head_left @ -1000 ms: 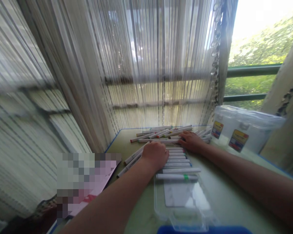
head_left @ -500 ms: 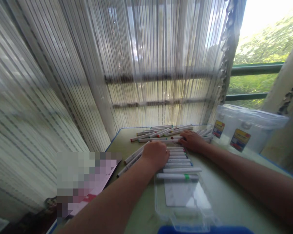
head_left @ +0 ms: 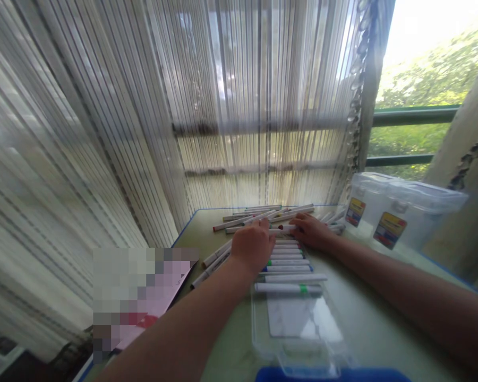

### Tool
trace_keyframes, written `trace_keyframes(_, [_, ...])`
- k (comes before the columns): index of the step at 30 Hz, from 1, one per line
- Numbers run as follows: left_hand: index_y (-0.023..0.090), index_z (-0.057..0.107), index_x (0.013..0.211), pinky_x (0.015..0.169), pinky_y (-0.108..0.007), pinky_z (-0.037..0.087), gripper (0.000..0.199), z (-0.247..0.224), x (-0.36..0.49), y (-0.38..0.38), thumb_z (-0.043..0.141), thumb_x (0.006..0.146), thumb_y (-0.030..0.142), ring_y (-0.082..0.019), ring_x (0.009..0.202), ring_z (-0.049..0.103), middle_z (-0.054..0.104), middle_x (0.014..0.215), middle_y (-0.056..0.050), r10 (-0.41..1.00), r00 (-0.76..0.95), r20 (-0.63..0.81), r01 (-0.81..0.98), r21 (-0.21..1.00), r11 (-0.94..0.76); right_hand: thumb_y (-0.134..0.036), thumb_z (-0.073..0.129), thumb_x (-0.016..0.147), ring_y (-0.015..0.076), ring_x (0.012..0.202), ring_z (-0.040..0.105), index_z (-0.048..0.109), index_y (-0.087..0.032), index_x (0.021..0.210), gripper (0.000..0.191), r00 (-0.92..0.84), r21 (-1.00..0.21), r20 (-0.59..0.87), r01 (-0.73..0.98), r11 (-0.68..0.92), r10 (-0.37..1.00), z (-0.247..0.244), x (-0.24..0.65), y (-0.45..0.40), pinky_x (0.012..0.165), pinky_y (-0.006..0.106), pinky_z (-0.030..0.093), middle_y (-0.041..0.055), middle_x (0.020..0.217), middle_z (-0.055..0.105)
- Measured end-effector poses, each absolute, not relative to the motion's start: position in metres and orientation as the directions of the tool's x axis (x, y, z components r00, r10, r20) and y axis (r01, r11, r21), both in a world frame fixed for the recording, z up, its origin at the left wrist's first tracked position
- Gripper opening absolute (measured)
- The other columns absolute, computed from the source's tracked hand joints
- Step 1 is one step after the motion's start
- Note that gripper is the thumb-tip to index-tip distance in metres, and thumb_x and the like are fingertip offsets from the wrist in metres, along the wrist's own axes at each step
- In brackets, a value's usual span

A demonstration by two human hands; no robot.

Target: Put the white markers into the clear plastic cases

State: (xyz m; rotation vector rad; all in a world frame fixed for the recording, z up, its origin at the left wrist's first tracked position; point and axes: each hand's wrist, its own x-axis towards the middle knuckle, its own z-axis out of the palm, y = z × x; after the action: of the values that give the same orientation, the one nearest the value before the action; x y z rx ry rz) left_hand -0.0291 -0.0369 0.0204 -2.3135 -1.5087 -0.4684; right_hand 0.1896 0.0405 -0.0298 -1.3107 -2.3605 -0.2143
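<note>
My left hand (head_left: 252, 245) is over the middle of the table, its fingers closing around the left end of a white marker (head_left: 278, 231). At the other end of that marker is my right hand (head_left: 309, 229), its fingers bent and closed on it; the fingertips are partly hidden. Below my hands, a row of white markers (head_left: 289, 254) lies side by side across a clear plastic case (head_left: 258, 339). The nearest marker (head_left: 279, 288) has a green band.
Loose markers (head_left: 223, 226) are scattered at the table's far edge, and several more (head_left: 211, 260) lie left of my left hand. Two clear lidded boxes (head_left: 426, 223) stand at the right. A blue item (head_left: 330, 374) is at the front, and a pink item (head_left: 165, 289) at the left edge.
My left hand has shifted slightly forward, and its fingers now reach out from a tighter fist. More of the marker row shows beneath it. My right hand has barely moved.
</note>
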Motion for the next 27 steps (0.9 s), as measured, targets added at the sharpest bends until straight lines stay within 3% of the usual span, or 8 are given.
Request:
trace_keyframes(4, [0.028, 0.033, 0.139, 0.081, -0.030, 0.049, 0.048, 0.017, -0.031, -0.035, 0.042, 0.092, 0.033, -0.019, 0.101, 0.061, 0.057, 0.125, -0.007, 0.651, 0.671, 0.355, 0.735, -0.205, -0.646, -0.028, 0.046, 0.084, 0.0216, 0.094, 0.054, 0.067, -0.019, 0.096, 0.026, -0.541, -0.091, 0.442, 0.766, 0.636, 0.716, -0.030, 0.190, 0.041, 0.086, 0.034, 0.042, 0.0090, 0.094, 0.061])
trace_keyframes(8, [0.025, 0.047, 0.129, 0.084, -0.034, 0.048, 0.038, 0.010, -0.029, -0.035, 0.041, 0.092, 0.034, -0.022, 0.103, 0.060, 0.060, 0.121, -0.007, 0.555, 0.795, 0.247, 0.605, -0.250, -0.756, -0.027, 0.046, 0.082, 0.0225, 0.096, 0.053, 0.068, -0.021, 0.100, 0.028, -0.579, -0.126, 0.433, 0.720, 0.683, 0.690, -0.030, 0.190, 0.041, 0.089, 0.037, 0.041, 0.0078, 0.096, 0.064])
trace_keyframes(12, [0.022, 0.041, 0.132, 0.085, -0.033, 0.047, 0.042, 0.008, -0.025, -0.037, 0.044, 0.092, 0.032, -0.020, 0.104, 0.060, 0.061, 0.121, -0.008, 0.559, 0.782, 0.274, 0.619, -0.238, -0.749, -0.028, 0.045, 0.083, 0.0230, 0.101, 0.052, 0.066, -0.022, 0.109, 0.033, -0.565, -0.131, 0.430, 0.733, 0.668, 0.704, -0.030, 0.189, 0.039, 0.091, 0.038, 0.040, 0.0086, 0.104, 0.064])
trace_keyframes(15, [0.016, 0.036, 0.136, 0.081, -0.034, 0.048, 0.053, 0.011, -0.024, -0.039, 0.047, 0.089, 0.038, -0.022, 0.097, 0.062, 0.065, 0.112, -0.011, 0.639, 0.694, 0.331, 0.716, -0.227, -0.660, -0.033, 0.044, 0.086, 0.0237, 0.100, 0.052, 0.065, -0.021, 0.111, 0.035, -0.559, -0.121, 0.431, 0.742, 0.659, 0.708, -0.030, 0.188, 0.038, 0.091, 0.038, 0.041, 0.0097, 0.102, 0.064])
trace_keyframes(17, [0.013, 0.043, 0.129, 0.078, -0.035, 0.049, 0.048, 0.014, -0.025, -0.039, 0.048, 0.089, 0.038, -0.023, 0.091, 0.064, 0.067, 0.101, -0.012, 0.680, 0.641, 0.356, 0.764, -0.221, -0.605, -0.034, 0.044, 0.086, 0.0237, 0.098, 0.053, 0.066, -0.020, 0.109, 0.034, -0.562, -0.118, 0.433, 0.740, 0.663, 0.705, -0.030, 0.188, 0.038, 0.090, 0.038, 0.041, 0.0096, 0.099, 0.064])
trace_keyframes(20, [0.015, 0.058, 0.106, 0.076, -0.035, 0.049, 0.025, 0.016, -0.028, -0.036, 0.042, 0.092, 0.028, -0.022, 0.087, 0.065, 0.068, 0.092, -0.010, 0.679, 0.632, 0.373, 0.772, -0.231, -0.592, -0.032, 0.044, 0.086, 0.0234, 0.097, 0.053, 0.067, -0.020, 0.105, 0.032, -0.562, -0.128, 0.429, 0.737, 0.663, 0.707, -0.030, 0.189, 0.038, 0.088, 0.037, 0.042, 0.0092, 0.098, 0.064])
trace_keyframes(22, [0.016, 0.062, 0.094, 0.073, -0.034, 0.050, 0.024, 0.016, -0.030, -0.034, 0.040, 0.093, 0.024, -0.021, 0.083, 0.066, 0.068, 0.087, -0.009, 0.668, 0.644, 0.373, 0.762, -0.232, -0.605, -0.032, 0.045, 0.085, 0.0230, 0.096, 0.054, 0.067, -0.021, 0.103, 0.030, -0.557, -0.138, 0.422, 0.740, 0.658, 0.715, -0.030, 0.189, 0.038, 0.088, 0.037, 0.042, 0.0087, 0.098, 0.065])
trace_keyframes(27, [0.016, 0.062, 0.094, 0.068, -0.034, 0.051, 0.023, 0.014, -0.030, -0.032, 0.040, 0.093, 0.022, -0.022, 0.078, 0.066, 0.068, 0.083, -0.009, 0.644, 0.660, 0.386, 0.747, -0.246, -0.618, -0.031, 0.047, 0.084, 0.0226, 0.096, 0.054, 0.067, -0.021, 0.098, 0.027, -0.552, -0.138, 0.429, 0.742, 0.656, 0.715, -0.030, 0.189, 0.039, 0.088, 0.036, 0.042, 0.0079, 0.097, 0.065])
